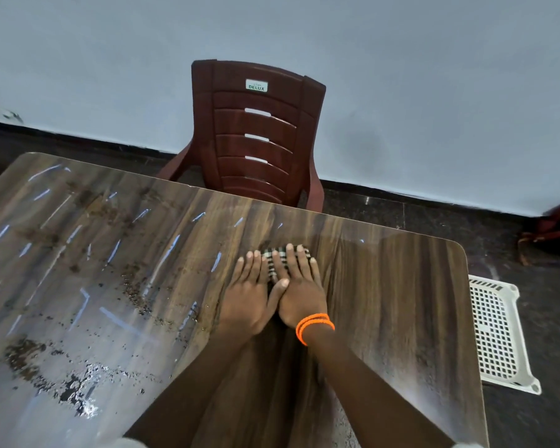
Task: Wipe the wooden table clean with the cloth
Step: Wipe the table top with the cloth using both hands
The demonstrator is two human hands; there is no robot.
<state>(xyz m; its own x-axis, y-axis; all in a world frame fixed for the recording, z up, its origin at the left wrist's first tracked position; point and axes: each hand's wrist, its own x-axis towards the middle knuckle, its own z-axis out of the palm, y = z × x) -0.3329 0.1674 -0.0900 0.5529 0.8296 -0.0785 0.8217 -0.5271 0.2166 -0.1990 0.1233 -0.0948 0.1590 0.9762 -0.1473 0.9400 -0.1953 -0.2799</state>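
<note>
both hands lay flat, palms down, side by side on the checked cloth (286,258), fingers straight, no grasp. left hand (251,294) covered its left edge; right hand (301,291) w/ orange bands (314,324) pressed its centre. cloth sat near the wooden table (401,302) far edge. right side looked clear; crumbs (136,295) and wet patches (81,396) spread toward the left edge. chair (259,137) stood beyond the far edge.

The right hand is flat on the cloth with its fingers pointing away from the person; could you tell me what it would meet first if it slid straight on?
Only bare table up to its far edge; beyond that, probably the brown plastic chair.
</note>
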